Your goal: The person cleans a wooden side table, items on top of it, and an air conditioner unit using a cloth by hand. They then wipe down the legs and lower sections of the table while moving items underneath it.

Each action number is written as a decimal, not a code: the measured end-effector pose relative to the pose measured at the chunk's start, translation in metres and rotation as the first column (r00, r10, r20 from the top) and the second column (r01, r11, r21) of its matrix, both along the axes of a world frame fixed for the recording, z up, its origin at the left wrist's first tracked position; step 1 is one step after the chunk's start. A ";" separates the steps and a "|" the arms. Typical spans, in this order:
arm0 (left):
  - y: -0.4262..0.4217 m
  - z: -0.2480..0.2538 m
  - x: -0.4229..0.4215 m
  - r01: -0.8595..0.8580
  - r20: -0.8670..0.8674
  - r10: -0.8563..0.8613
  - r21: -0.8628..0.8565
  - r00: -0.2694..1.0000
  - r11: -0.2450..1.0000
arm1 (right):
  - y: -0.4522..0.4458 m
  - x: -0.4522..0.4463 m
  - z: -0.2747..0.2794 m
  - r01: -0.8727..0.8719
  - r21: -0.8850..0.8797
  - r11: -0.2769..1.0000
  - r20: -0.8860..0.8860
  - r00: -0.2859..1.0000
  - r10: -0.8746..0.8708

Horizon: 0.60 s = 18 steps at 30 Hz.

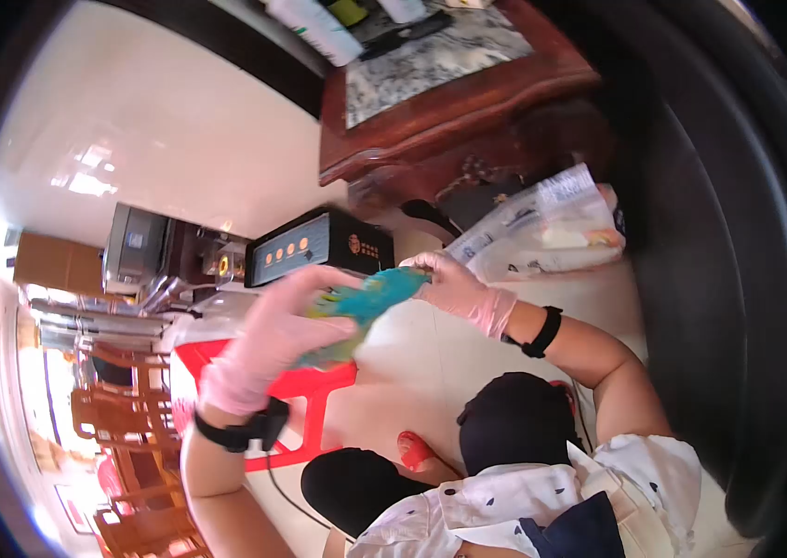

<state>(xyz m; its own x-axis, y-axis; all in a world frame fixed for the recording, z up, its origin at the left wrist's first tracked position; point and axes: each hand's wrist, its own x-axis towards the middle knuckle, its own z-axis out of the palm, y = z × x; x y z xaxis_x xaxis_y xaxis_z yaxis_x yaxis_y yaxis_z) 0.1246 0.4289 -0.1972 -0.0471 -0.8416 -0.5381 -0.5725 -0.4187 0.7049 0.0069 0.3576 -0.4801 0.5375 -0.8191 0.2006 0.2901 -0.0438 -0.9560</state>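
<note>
Fingers of both hands are closed on a teal and yellow-green soft-looking object [367, 302], blurred and of uncertain material, which is held up in the air in front of the knees. Its broader, lower-left part is grasped by the left hand [284, 321], gloved in thin pink, with digits set on either side of it. Its narrow far end is pinched at the fingertips of the right hand [459, 290], gloved likewise. The left forearm is raised steeply, a black strap with a small box [245, 428] being worn at the wrist; the right arm is bent at the elbow and angled inward, its wrist circled by a plain black band [540, 335]. Below the left hand, a red plastic stool-like frame [314, 423] is seen. Beyond the hands are placed a black rectangular box with orange circles [319, 249] and a clear printed plastic bag [538, 228].
</note>
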 end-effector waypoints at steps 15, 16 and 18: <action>-0.021 -0.196 0.016 0.082 0.261 0.066 -0.520 0.963 0.850 | -0.039 0.048 0.015 0.709 -0.300 0.638 0.046 0.679 -0.733; -0.025 -0.203 0.022 0.028 0.302 0.127 -0.461 0.945 0.887 | -0.044 0.051 0.010 0.747 -0.362 0.558 0.007 0.600 -0.800; -0.034 -0.233 0.043 -0.005 0.282 0.158 -0.477 0.946 0.879 | -0.048 0.045 -0.001 0.718 -0.386 0.580 -0.012 0.624 -0.781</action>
